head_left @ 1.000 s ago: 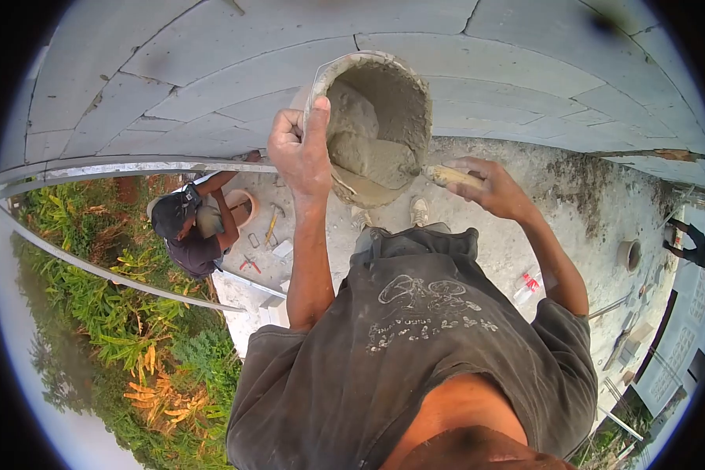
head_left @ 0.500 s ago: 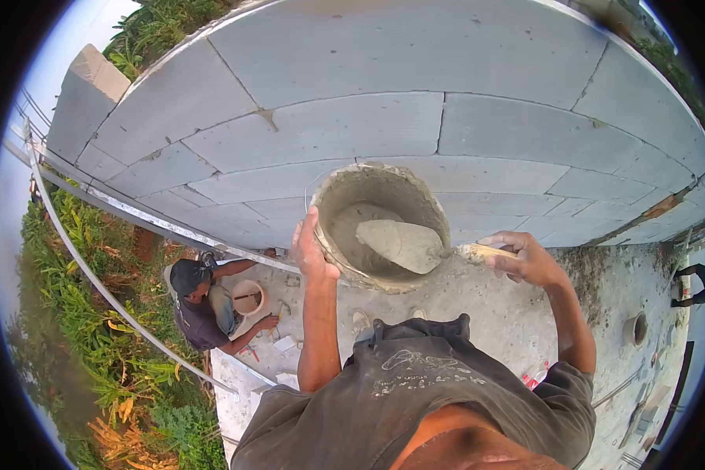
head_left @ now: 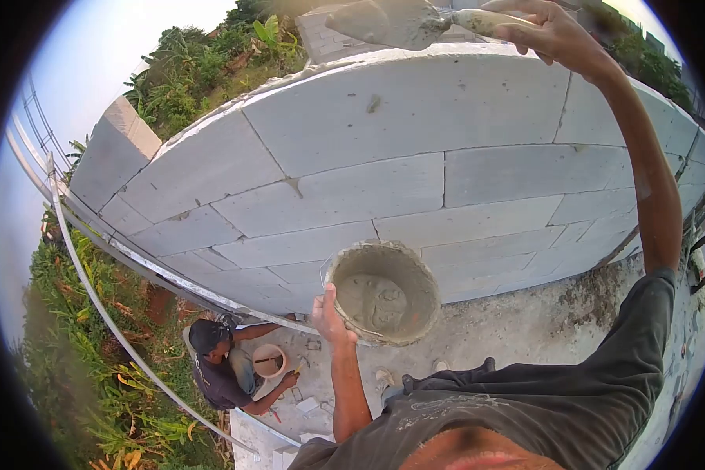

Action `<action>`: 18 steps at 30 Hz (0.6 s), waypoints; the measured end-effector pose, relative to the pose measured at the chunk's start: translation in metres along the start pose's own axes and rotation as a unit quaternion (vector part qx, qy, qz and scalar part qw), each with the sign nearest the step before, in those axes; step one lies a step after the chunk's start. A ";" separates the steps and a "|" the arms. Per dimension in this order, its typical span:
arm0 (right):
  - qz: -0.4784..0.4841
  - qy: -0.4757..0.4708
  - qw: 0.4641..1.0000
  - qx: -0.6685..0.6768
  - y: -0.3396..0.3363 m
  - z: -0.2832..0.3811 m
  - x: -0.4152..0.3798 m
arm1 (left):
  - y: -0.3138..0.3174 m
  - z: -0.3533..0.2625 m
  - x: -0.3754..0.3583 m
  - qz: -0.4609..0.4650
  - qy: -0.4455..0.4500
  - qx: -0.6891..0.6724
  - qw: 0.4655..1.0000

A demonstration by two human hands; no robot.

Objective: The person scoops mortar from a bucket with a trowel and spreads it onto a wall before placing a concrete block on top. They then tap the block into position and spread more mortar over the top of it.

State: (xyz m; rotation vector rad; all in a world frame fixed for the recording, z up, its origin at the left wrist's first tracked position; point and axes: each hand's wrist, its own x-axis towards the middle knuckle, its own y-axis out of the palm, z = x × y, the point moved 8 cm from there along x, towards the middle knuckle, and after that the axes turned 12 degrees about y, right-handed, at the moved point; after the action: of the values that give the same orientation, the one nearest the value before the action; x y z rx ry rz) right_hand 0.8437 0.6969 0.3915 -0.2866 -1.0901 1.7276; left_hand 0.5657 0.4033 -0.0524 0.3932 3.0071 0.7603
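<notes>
My left hand (head_left: 334,317) grips the left side of a mortar-crusted bucket (head_left: 431,301), its thumb at the rim. Wet grey mortar (head_left: 372,301) lies in the bottom of the bucket. High above, my right hand (head_left: 548,31) is closed round the pale handle of a trowel (head_left: 388,23). The trowel's blade is coated with mortar and overlaps the top edge of the block wall (head_left: 399,102) in this view. Thin mortar joints and a few smears show on the wall's face.
A co-worker (head_left: 223,368) crouches at lower left beside a pinkish bucket (head_left: 270,360). A metal rail (head_left: 145,364) runs along the left, with plants (head_left: 94,352) beyond it. The concrete floor (head_left: 493,333) lies below the wall.
My right hand has lifted the trowel out of the bucket and up to the wall's top. The bucket, held in my left hand, now appears lower in view, as the camera has tilted up.
</notes>
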 end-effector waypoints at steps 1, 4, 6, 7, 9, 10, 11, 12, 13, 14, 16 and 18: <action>-0.014 0.013 0.999 -0.027 -0.001 0.011 -0.001 | -0.010 0.001 -0.001 -0.010 -0.001 -0.002 1.000; -0.048 -0.032 0.994 -0.096 0.003 0.021 0.014 | -0.049 0.004 -0.002 -0.050 -0.003 0.003 0.999; -0.060 -0.043 0.994 -0.079 0.001 0.022 0.014 | -0.082 0.005 -0.001 -0.078 0.000 0.025 0.997; -0.064 -0.048 0.994 -0.071 0.002 0.026 0.012 | -0.101 0.007 0.001 -0.091 0.002 0.043 0.995; -0.045 -0.105 0.984 -0.137 0.012 0.038 0.020 | -0.142 0.013 0.004 -0.109 0.018 0.107 0.988; -0.037 -0.131 0.976 -0.167 0.018 0.041 0.021 | -0.164 0.018 0.009 -0.111 0.034 0.152 0.982; -0.040 -0.127 0.980 -0.151 0.018 0.052 0.009 | -0.178 0.017 0.016 -0.112 0.053 0.195 0.973; -0.044 -0.123 0.982 -0.134 0.020 0.073 -0.011 | -0.183 0.013 0.015 -0.124 0.040 0.181 0.975; -0.047 -0.120 0.985 -0.118 0.022 0.088 -0.022 | -0.190 0.009 0.018 -0.129 0.037 0.190 0.973; -0.059 -0.110 0.987 -0.101 0.027 0.087 -0.007 | -0.198 0.006 0.018 -0.136 0.032 0.200 0.970; -0.056 -0.173 0.965 -0.188 0.048 0.094 0.025 | -0.233 0.010 0.028 -0.147 0.038 0.236 0.960; -0.055 -0.203 0.958 -0.194 0.061 0.109 0.026 | -0.258 0.007 0.040 -0.148 0.046 0.228 0.961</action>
State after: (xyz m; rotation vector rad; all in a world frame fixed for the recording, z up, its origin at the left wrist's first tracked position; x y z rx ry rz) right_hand 0.7243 0.6571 0.4126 -0.1091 -1.7179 1.4988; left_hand 0.4658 0.1976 -0.1778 -0.1000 3.1989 0.0608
